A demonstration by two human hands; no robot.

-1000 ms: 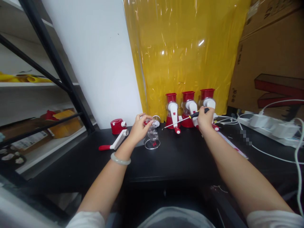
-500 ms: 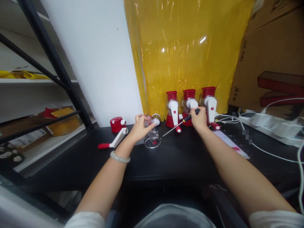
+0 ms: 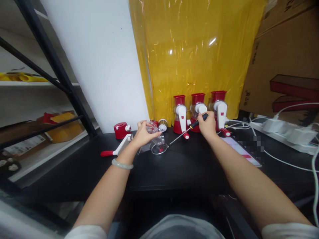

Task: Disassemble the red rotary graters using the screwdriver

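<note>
My left hand (image 3: 147,134) is closed round a clear plastic grater housing (image 3: 159,139), tilted with its round rim low over the black table. In my right hand (image 3: 208,124) is a screwdriver (image 3: 196,123) with a black and yellow handle; its thin shaft slants down to the left, the tip close to the rim of the housing. Whether the tip touches I cannot tell. Behind the housing lies a drum grater blade (image 3: 162,124) with a white end. Left of my left hand stand a red base (image 3: 121,130) and a white crank handle (image 3: 122,145) with a red grip.
Three assembled red and white rotary graters (image 3: 198,113) stand along the yellow plastic sheet (image 3: 194,49). On the right are a phone (image 3: 240,151), a white power strip (image 3: 296,134) with cables, and a cardboard box (image 3: 286,59). A shelf rack (image 3: 45,83) rises at the left.
My left hand has shifted slightly left and turned the clear housing a little. My right hand and the screwdriver have moved slightly left. The drum blade shows more fully.
</note>
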